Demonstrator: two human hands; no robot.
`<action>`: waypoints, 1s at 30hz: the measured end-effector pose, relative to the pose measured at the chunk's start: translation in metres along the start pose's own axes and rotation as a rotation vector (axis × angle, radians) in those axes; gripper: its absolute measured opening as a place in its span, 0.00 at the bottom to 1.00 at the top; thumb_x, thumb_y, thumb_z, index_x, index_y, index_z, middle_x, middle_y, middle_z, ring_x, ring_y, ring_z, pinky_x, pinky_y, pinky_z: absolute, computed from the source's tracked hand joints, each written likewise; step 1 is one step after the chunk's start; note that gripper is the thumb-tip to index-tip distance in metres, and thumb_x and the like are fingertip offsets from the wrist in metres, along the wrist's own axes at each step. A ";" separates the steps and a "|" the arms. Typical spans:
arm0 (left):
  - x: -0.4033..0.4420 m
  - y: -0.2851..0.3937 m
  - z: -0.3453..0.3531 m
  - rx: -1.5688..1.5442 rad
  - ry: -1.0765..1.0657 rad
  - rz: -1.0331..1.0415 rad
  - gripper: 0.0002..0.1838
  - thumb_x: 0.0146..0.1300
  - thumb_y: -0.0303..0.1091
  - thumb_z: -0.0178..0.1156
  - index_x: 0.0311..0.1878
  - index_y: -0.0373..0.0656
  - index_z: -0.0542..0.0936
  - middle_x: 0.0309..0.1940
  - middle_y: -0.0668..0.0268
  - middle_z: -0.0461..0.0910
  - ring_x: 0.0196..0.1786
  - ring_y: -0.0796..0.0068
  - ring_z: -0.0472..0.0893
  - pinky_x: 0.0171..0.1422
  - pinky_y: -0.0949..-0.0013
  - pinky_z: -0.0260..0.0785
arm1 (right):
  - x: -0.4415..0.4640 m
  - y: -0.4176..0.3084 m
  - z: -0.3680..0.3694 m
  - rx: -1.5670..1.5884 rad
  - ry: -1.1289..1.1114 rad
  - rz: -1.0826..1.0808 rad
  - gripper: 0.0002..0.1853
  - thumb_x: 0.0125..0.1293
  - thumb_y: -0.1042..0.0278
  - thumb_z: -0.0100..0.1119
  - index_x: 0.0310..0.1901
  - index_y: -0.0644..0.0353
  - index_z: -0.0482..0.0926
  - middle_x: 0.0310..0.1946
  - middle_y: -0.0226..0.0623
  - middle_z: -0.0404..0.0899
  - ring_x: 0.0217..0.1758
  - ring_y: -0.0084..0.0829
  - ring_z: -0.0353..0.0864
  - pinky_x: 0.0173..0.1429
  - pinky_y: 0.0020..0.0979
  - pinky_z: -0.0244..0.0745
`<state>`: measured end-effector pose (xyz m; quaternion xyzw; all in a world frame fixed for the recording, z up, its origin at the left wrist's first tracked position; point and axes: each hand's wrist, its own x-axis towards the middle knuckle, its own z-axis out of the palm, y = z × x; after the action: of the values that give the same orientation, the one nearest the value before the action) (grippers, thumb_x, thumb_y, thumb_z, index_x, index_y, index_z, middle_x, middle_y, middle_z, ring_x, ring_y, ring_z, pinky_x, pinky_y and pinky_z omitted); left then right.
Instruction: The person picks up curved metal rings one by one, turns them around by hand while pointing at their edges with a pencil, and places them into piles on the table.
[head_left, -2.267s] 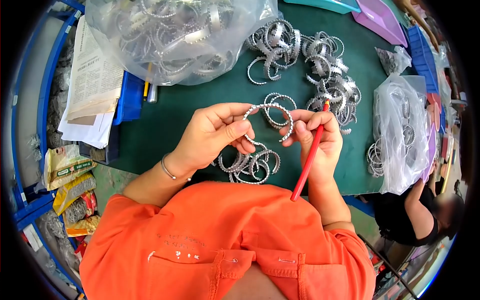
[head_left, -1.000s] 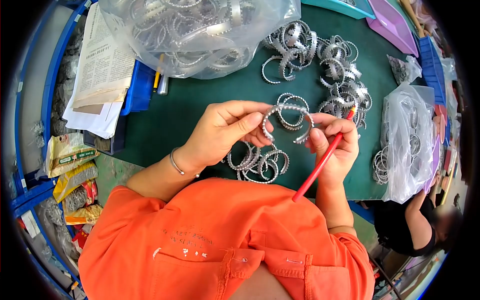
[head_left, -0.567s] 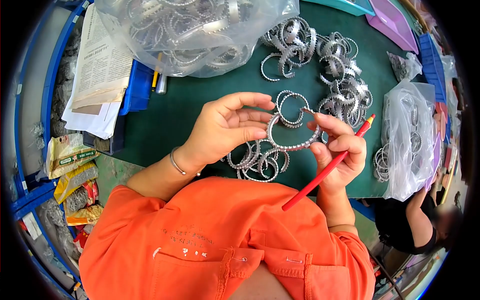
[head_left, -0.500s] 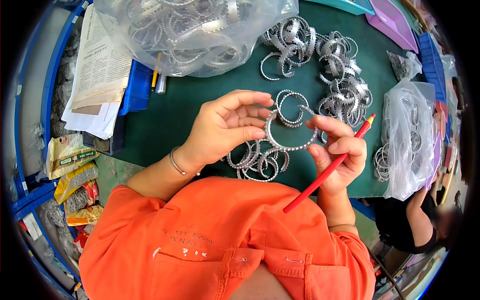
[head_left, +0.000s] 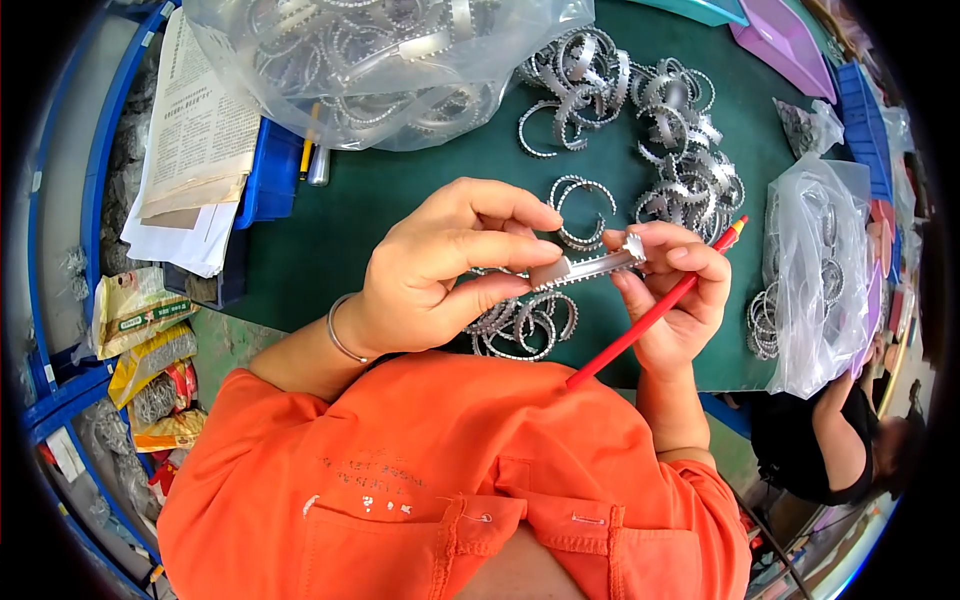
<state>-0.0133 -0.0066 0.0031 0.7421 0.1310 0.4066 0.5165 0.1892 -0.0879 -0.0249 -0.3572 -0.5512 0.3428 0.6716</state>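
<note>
On the left, papers [head_left: 200,130] lie over the rim of a blue tray [head_left: 270,175], which seems to prop them up. Right of it, a pen [head_left: 307,150] stands upright by a silver rod [head_left: 319,167], and a big bag [head_left: 390,80] slumps under its load of rings.

The left hand [head_left: 420,270] has its fingers drawn in almost to the thumb, pinching one end of a ring [head_left: 600,266]. The ring is between the hands, edge up, probably so that its band faces the eyes. Below it lies a tangle of rings [head_left: 540,330], partly hidden. The right hand [head_left: 670,290] pinches the other end, thumb and fingertips nearly together; a red pencil [head_left: 640,342] slants through its fingers, likely so that the tips can grip the ring.

Further right, a clear bag [head_left: 820,270] lies near a lilac tray [head_left: 785,45] and a co-worker [head_left: 815,430].

Counted: one held ring, one red pencil, one pen, one rod, two rings [head_left: 581,244] overlapping beyond the hands, and two heaps [head_left: 690,185] farther off, too tangled to number.
</note>
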 end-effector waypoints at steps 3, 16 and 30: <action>0.003 0.000 0.000 0.035 -0.029 0.033 0.16 0.44 0.14 0.62 0.39 0.34 0.77 0.47 0.50 0.71 0.39 0.73 0.74 0.42 0.74 0.69 | 0.000 -0.001 0.004 0.017 0.024 0.010 0.22 0.50 0.92 0.54 0.46 0.65 0.62 0.44 0.52 0.69 0.47 0.43 0.77 0.50 0.36 0.76; -0.003 -0.003 0.008 -0.890 -0.081 -0.819 0.22 0.67 0.42 0.44 0.55 0.32 0.66 0.41 0.51 0.76 0.35 0.62 0.81 0.33 0.71 0.76 | 0.011 -0.008 0.001 -0.469 -0.131 -0.238 0.15 0.40 0.87 0.63 0.29 0.59 0.71 0.29 0.38 0.76 0.31 0.36 0.74 0.35 0.32 0.70; 0.044 0.046 -0.004 -0.125 -0.049 -0.255 0.12 0.59 0.21 0.52 0.48 0.33 0.71 0.38 0.55 0.75 0.33 0.68 0.81 0.38 0.73 0.75 | 0.007 -0.024 -0.001 -0.349 0.046 -0.292 0.09 0.49 0.89 0.52 0.28 0.63 0.67 0.36 0.52 0.77 0.37 0.43 0.79 0.38 0.36 0.75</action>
<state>0.0013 0.0036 0.0640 0.6956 0.1860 0.3269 0.6122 0.1926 -0.0942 -0.0013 -0.3921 -0.6325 0.1336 0.6545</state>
